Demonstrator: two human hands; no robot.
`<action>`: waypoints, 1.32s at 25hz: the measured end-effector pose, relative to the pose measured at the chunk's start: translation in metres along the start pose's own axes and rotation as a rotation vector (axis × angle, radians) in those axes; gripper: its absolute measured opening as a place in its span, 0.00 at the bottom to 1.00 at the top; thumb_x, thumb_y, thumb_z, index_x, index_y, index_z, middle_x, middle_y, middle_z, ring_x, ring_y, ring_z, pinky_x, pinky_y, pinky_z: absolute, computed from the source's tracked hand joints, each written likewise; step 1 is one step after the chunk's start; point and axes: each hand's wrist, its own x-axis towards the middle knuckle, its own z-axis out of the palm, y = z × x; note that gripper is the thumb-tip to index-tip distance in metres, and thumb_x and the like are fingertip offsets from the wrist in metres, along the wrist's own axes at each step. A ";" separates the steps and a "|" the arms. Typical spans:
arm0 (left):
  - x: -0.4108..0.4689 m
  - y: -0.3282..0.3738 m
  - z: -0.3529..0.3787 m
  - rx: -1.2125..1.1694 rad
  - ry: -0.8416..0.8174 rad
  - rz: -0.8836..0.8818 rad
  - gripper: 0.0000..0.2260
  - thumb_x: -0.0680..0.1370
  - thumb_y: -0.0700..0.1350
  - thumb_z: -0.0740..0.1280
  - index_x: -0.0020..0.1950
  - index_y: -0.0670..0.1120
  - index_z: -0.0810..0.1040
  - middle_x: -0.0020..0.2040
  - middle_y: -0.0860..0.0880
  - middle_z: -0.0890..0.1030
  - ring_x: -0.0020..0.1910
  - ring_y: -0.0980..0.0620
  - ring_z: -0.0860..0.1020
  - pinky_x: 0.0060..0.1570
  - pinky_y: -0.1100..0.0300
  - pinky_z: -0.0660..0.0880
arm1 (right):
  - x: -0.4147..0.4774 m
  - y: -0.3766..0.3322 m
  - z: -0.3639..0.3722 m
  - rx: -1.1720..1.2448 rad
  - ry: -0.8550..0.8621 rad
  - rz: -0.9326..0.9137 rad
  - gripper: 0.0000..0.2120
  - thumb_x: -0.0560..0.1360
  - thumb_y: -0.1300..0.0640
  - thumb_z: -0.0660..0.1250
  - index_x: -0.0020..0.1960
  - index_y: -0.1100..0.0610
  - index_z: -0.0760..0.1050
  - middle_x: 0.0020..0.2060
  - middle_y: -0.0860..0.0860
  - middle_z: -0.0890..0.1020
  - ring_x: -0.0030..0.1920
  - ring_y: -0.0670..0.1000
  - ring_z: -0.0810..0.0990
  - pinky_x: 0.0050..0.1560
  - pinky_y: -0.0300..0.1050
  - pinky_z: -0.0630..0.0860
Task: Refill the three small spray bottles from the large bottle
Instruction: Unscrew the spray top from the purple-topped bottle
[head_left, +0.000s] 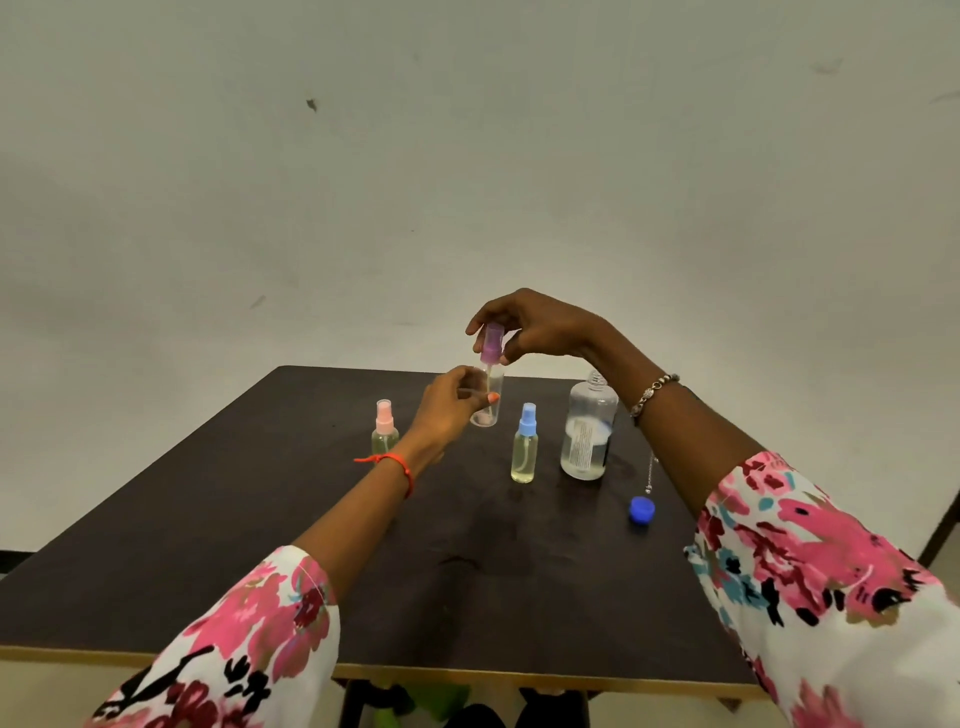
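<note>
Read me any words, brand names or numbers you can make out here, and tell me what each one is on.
No text is legible.
Large bottle: its white label has rows of fine print, too small and blurred to read.
Pink-capped bottle, blue-capped bottle, purple-capped bottle and loose blue cap: no visible lettering.

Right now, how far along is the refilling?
Two look done: the pink-capped bottle and blue-capped bottle stand capped, holding yellowish liquid. In hand: left hand holds the third bottle, seemingly empty; right hand holds its purple sprayer above. Still to fill from the uncapped large bottle.
</note>
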 end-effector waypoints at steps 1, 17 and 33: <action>0.000 0.001 0.000 0.010 -0.007 -0.001 0.18 0.75 0.40 0.67 0.64 0.39 0.71 0.63 0.41 0.75 0.63 0.44 0.73 0.59 0.58 0.70 | 0.000 -0.001 -0.002 0.011 -0.017 0.021 0.24 0.67 0.70 0.70 0.61 0.62 0.71 0.54 0.60 0.79 0.50 0.53 0.78 0.50 0.44 0.78; -0.002 0.012 0.014 0.027 -0.043 0.035 0.19 0.75 0.40 0.67 0.64 0.39 0.70 0.62 0.41 0.75 0.59 0.47 0.74 0.54 0.61 0.69 | -0.005 -0.002 -0.003 -0.228 0.114 0.246 0.15 0.74 0.54 0.67 0.46 0.68 0.78 0.29 0.52 0.79 0.24 0.45 0.76 0.23 0.32 0.70; -0.006 0.008 0.014 0.061 -0.096 -0.005 0.20 0.75 0.40 0.67 0.65 0.39 0.69 0.64 0.41 0.74 0.63 0.45 0.73 0.58 0.57 0.70 | -0.021 -0.009 -0.016 -0.237 0.046 0.126 0.10 0.67 0.72 0.66 0.47 0.66 0.79 0.46 0.59 0.82 0.40 0.53 0.79 0.46 0.46 0.78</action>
